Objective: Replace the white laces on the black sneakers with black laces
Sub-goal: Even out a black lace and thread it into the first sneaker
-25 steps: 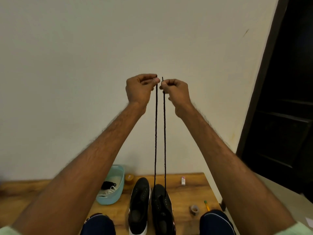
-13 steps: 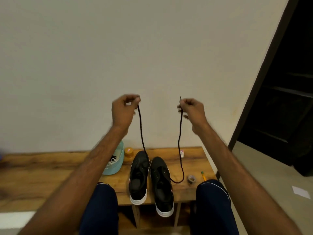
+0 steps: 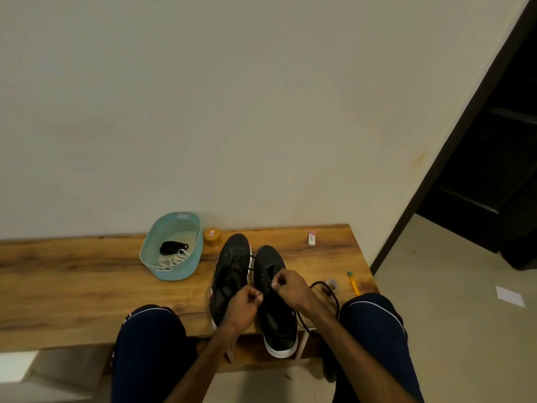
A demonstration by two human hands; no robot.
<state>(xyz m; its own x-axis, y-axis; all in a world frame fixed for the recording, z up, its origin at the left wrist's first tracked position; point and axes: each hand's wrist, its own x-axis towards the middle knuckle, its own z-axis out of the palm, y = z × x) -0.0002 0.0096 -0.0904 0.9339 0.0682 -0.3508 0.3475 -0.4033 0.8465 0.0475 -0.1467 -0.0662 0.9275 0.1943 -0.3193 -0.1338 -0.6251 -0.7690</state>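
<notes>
On the wooden tabletop (image 3: 87, 286), head view: two black sneakers stand side by side, toes toward the wall, heels over the near edge.

Change from half a second ago: both hands were then raised well apart in front of the wall, each holding up one end of the black lace (image 3: 334, 299). They have since come down to the sneakers and drawn close together. The lace no longer hangs taut; its slack lies in a loop on the tabletop to the right of the right-side sneaker (image 3: 279, 324).

Hand pose:
- Left hand (image 3: 242, 308): fingers curled, back of the hand up, pinching a dark lace tip between thumb and forefinger. It sits over the gap between the sneakers, partly covering the left-side sneaker (image 3: 232, 257).
- Right hand (image 3: 292, 289): fingers curled, pinching the lace over the eyelet area of the right-side sneaker. Which eyelet cannot be told.
- The two hands are just beside each other, not touching.

A run of lace crosses between the two toe ends.

Other items: a teal basket (image 3: 177, 273) to the left holds white laces (image 3: 174, 258) and a black bundle (image 3: 171, 247). An eraser (image 3: 311, 238) and a pencil (image 3: 353, 283) lie to the right.
</notes>
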